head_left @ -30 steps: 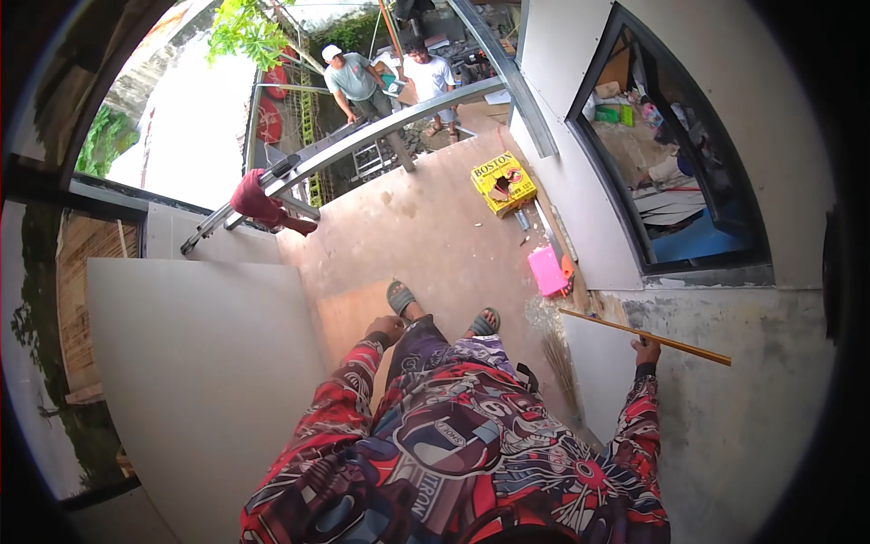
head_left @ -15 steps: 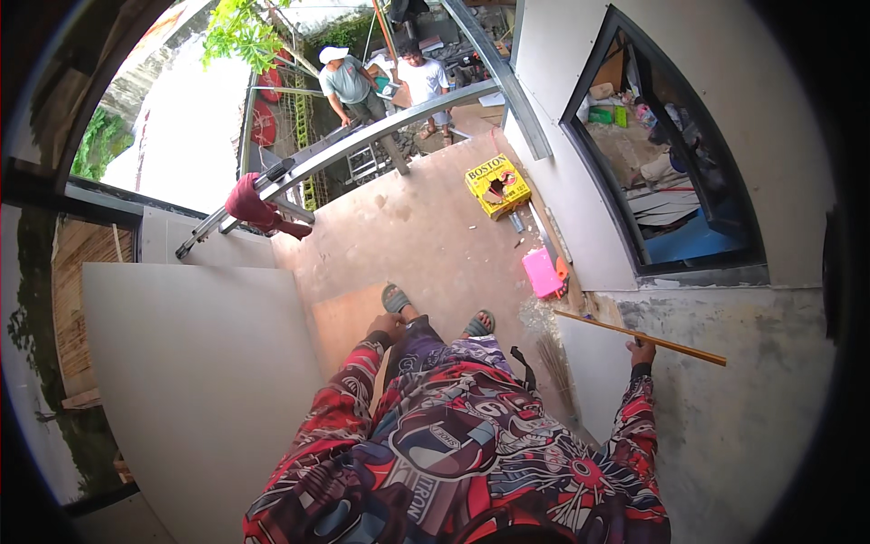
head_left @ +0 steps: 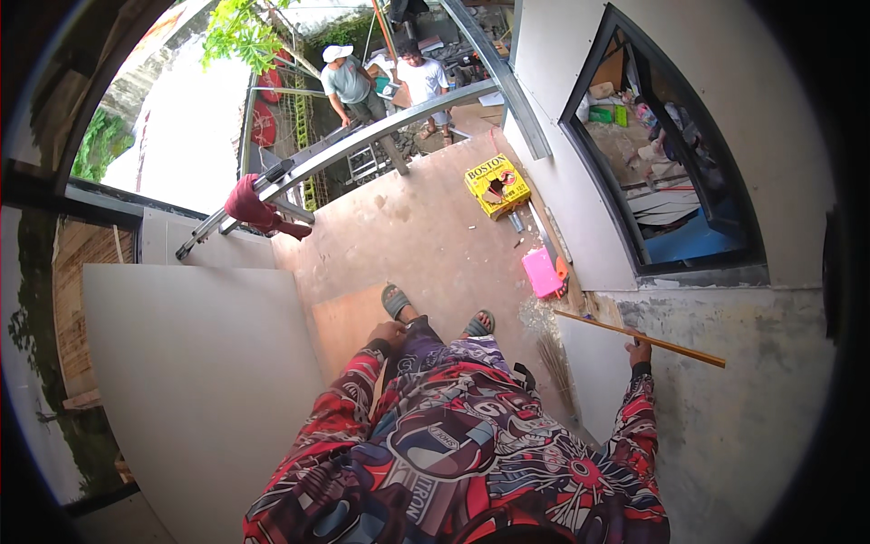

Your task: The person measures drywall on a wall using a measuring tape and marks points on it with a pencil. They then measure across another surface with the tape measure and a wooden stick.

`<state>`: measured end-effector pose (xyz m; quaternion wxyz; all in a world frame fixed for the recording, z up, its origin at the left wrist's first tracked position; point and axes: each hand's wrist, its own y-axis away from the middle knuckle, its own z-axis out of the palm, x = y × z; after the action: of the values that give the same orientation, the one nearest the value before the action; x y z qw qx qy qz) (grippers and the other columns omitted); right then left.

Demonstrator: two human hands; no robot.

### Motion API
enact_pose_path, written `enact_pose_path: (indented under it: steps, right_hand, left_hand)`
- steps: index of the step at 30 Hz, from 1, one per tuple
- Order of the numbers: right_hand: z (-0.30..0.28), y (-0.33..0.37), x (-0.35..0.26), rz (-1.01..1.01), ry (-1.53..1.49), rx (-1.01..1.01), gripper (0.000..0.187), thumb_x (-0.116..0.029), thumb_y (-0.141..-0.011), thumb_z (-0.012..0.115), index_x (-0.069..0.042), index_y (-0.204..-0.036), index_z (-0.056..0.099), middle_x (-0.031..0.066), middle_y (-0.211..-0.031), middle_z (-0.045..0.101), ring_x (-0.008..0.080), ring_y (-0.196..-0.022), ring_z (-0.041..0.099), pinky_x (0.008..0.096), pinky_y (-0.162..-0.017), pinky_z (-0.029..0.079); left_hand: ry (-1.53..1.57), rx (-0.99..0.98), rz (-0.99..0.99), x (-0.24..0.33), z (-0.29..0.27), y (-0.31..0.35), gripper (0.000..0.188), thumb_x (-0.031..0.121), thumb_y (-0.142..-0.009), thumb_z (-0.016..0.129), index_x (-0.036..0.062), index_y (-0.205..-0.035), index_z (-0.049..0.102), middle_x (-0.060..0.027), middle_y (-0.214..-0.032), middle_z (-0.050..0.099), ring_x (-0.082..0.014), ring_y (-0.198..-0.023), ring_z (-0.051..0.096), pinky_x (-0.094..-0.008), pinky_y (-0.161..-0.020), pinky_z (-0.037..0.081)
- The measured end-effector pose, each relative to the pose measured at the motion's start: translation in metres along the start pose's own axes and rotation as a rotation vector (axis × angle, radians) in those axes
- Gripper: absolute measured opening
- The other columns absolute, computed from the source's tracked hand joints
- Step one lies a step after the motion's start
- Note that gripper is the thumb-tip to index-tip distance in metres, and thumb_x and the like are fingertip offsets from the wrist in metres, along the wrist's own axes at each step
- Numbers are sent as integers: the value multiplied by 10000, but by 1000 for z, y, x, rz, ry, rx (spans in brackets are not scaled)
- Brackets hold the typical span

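A long, narrow yellow-brown strip is gripped in my right hand, out to the right beside the grey wall. It slants from the foot of the wall toward the right; its material is unclear. My left hand is down by my left thigh, against the patterned shorts, with its fingers curled. Whatever the left fingers may hold is hidden. Beneath the strip, a pale board leans along the wall.
A large pale panel stands at left. On the floor lie a torn yellow box, a pink container and a stick broom. A dark-framed window opens at right. Two people stand beyond the metal rail, where cloth hangs.
My left hand has shifted slightly down toward my body. The strip in my right hand stays nearly still.
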<state>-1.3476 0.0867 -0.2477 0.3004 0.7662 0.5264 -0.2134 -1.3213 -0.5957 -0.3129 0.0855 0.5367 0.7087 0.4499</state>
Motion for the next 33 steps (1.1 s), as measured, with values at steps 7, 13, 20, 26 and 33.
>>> enact_pose_path:
  steps: [7,13,20,26,33]
  right_hand:
    - [-1,-3,-15,45,62,-99,445,40,-669,640,-116,-1085,668,67,-1060,668,191,-1028,592,270,-920,415]
    - [-5,-11,-13,115,123,-101,464,43,-667,641,-112,-1103,663,69,-1058,673,191,-1045,595,273,-929,420]
    - [-5,-10,11,36,58,-34,481,38,-656,652,-127,-1108,669,97,-1059,677,195,-1038,609,283,-912,440]
    - [-14,-9,54,-99,116,-47,547,142,-633,637,-34,-1150,599,135,-1158,627,235,-1118,581,309,-968,437]
    - [16,-22,11,119,121,66,339,-36,-715,670,-122,-1038,616,117,-1032,659,276,-1033,614,357,-892,467]
  left_hand:
    - [8,2,-95,3,-15,9,289,299,-777,587,185,-1013,710,-135,-1002,685,-316,-937,651,-392,-879,503]
    - [42,56,-49,2,-9,2,281,277,-782,585,178,-1014,708,-148,-1002,682,-319,-934,652,-391,-875,506]
    - [39,34,-51,14,-5,5,283,297,-766,569,220,-994,717,-133,-1001,680,-315,-940,649,-389,-877,503]
    - [53,99,118,-3,1,-16,290,277,-767,620,122,-996,708,-138,-962,695,-280,-881,667,-370,-808,525]
    - [328,47,-81,-20,-12,-16,305,214,-739,640,65,-999,698,-122,-867,693,-196,-589,639,-317,-537,534]
